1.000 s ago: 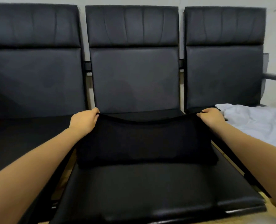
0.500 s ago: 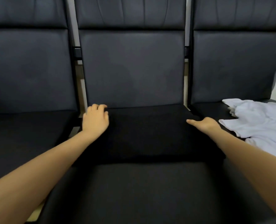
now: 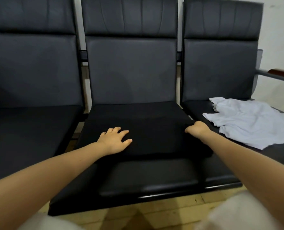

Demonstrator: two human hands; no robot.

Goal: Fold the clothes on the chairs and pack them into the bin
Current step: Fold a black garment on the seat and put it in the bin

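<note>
Left chair [image 3: 30, 130] sits bare-seated at the edge of view. On the middle chair [image 3: 154, 185], the left hand [image 3: 114, 140] lies flat with fingers spread wide, pressing down on the black garment [image 3: 154, 130] folded across the seat. Over at that garment's right edge, the right hand [image 3: 197, 130] has its fingers curled tight, gripping the fabric. Further right, a crumpled white garment [image 3: 247, 122] lies on the right chair [image 3: 221, 72], apart from the black one.
</note>
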